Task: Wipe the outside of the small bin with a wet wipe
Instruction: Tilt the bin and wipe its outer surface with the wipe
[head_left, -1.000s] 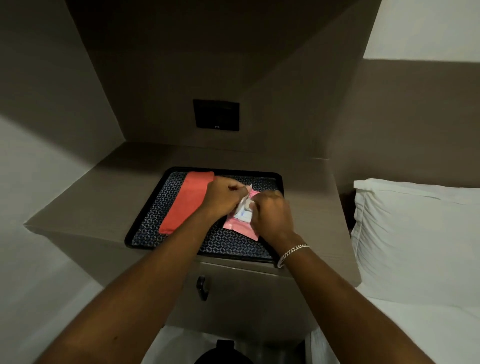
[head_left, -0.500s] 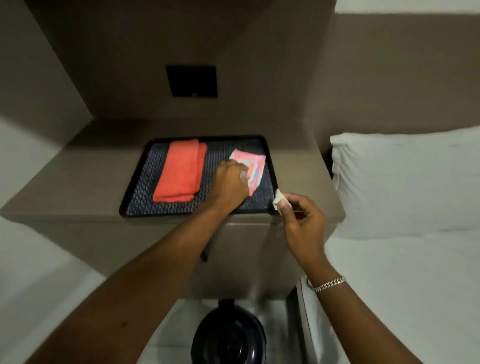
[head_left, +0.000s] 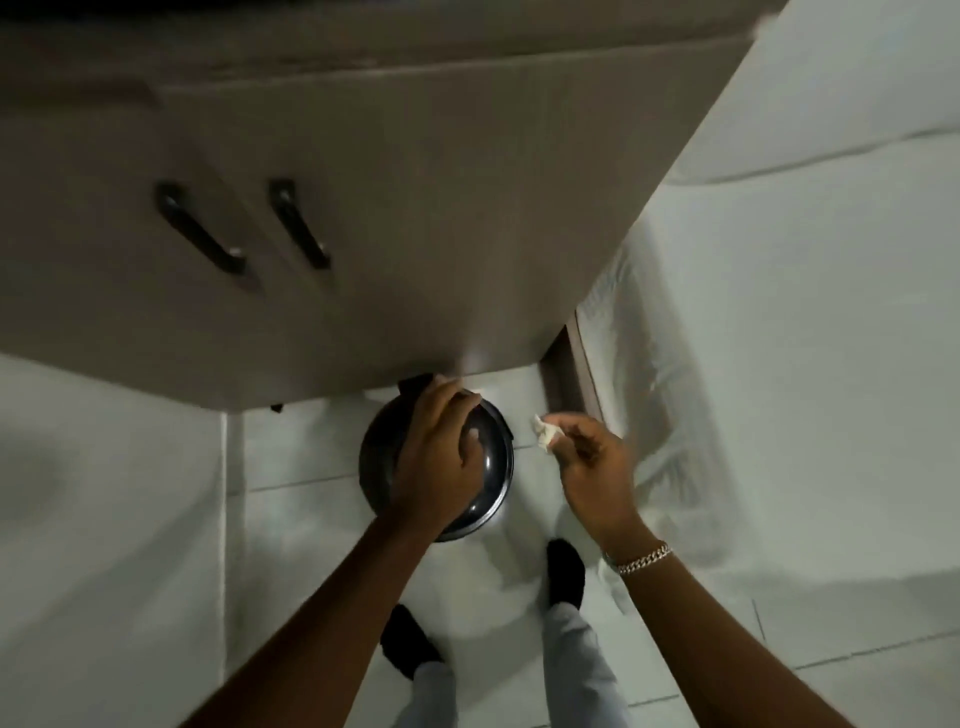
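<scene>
Bin: small black bin (head_left: 488, 470) with a round glossy lid, standing on the pale tiled floor (head_left: 291, 545) just below the cabinet (head_left: 363, 208), a little past the person's dark-socked feet.
Left hand (head_left: 439, 462): fingers spread flat over the lid, palm down, pressing on top.
Right hand (head_left: 597, 467): at 3 o'clock of the bin, apart from it, pinching a crumpled white wipe (head_left: 545, 434) at the fingertips.
Wipe: seems bunched small; blur hides detail.
Bed (head_left: 805, 312): white sheets, far right.
</scene>
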